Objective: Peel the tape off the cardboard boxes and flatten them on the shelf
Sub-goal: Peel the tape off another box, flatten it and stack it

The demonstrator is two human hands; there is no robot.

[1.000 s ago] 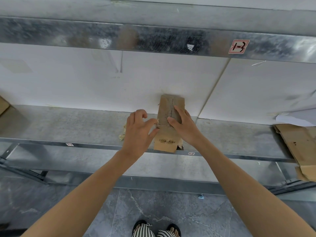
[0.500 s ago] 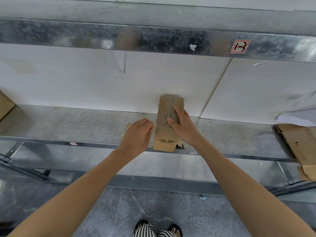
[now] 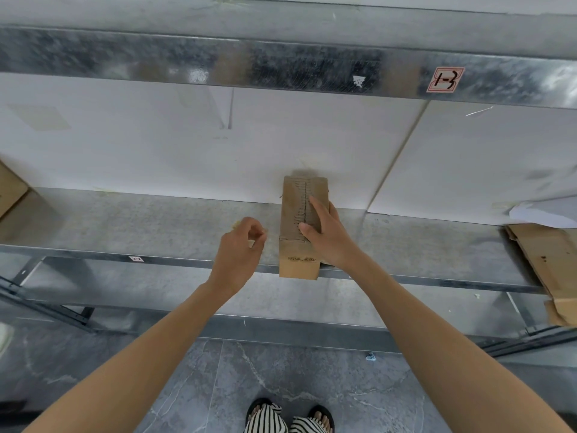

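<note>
One small box (image 3: 299,245) stands on the shelf (image 3: 125,223), right at its front edge near the middle, with its near face hanging slightly over the rail. Its top seam runs away from the person, with rough marks on either side.

Both hands are up at it. The right hand (image 3: 324,235) grips the box from above, thumb on the top beside the seam and fingers wrapped over the top towards the right side. The left hand (image 3: 239,254) hovers just left of the box without touching it. Its fingers are curled in against the thumb, and I cannot tell whether they pinch anything. One pale scrap (image 3: 236,225) lies on the shelf just behind that hand.

At the shelf's left end sits one more brown box (image 3: 9,189), cut off by the frame. At the right end lies flattened cardboard (image 3: 555,267), sticking out past the front edge. I cannot count its sheets.
</note>
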